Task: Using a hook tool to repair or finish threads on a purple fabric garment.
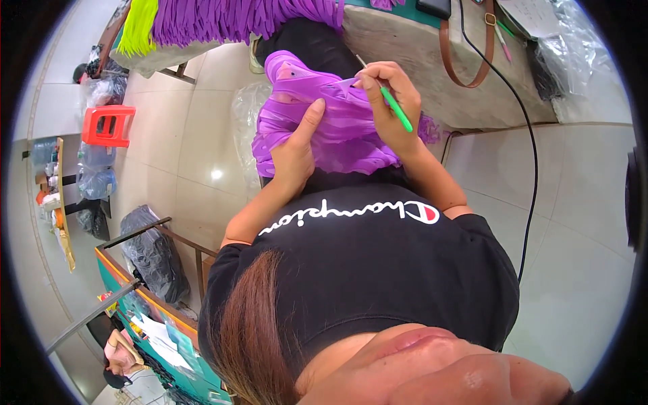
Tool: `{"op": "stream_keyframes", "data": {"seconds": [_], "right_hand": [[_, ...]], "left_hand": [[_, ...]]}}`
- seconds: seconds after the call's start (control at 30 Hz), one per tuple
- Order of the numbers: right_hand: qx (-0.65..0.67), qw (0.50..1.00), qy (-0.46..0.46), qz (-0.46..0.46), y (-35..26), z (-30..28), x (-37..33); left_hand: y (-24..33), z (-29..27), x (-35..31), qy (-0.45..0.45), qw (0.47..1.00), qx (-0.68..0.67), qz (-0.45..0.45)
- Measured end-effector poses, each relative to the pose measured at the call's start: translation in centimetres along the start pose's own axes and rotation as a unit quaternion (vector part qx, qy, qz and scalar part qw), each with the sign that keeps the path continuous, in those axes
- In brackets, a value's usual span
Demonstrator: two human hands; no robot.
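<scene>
A bundle of sheer, shiny purple fabric point(337, 138) lies gathered over my lap, its folds spilling to both sides. My left hand point(300, 145) grips it at the left, thumb pressed on top and the other fingers hidden beneath the cloth. My right hand point(391, 98) is closed round a slim green-handled tool point(396, 110) with a thin tip sticking out past the fingers; its exact kind I cannot make out. The right fingertips also pinch a raised corner of the cloth.
Purple fringed strips point(236, 20) and lime-green strips point(138, 30) hang over the table ahead. A brown strap point(445, 61) and black cable point(526, 135) drape at its right. A red stool point(108, 126) stands left. Behind, a person point(121, 358) sits by a green-topped table point(118, 273).
</scene>
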State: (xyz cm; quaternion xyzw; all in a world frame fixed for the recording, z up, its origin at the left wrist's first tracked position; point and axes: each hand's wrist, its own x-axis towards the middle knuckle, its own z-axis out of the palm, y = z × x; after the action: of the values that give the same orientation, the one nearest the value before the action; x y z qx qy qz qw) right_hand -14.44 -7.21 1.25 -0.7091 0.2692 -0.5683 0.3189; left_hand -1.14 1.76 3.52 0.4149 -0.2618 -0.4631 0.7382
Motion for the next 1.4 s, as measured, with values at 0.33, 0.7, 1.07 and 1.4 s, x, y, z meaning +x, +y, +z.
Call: {"op": "stream_keyframes", "data": {"seconds": [0.33,0.7,1.07,1.4], "right_hand": [[-0.033,0.972,-0.083,-0.217,-1.6,0.8,-0.3],[0.024,0.989,-0.079,-0.127,-1.8,-0.2,-0.9],[0.003,0.98,-0.076,-0.184,-0.7,0.7,-1.2],[-0.167,0.968,-0.153,-0.106,-1.6,0.3,-0.6]], "left_hand": [[0.3,0.0,-0.1,0.025,0.997,-0.064,-0.047],[0.5,0.2,0.3,0.005,0.989,-0.09,-0.113],[0.2,0.1,0.4,0.015,0.994,-0.07,-0.086],[-0.5,-0.4,0.2,0.025,0.999,0.028,-0.009]]}}
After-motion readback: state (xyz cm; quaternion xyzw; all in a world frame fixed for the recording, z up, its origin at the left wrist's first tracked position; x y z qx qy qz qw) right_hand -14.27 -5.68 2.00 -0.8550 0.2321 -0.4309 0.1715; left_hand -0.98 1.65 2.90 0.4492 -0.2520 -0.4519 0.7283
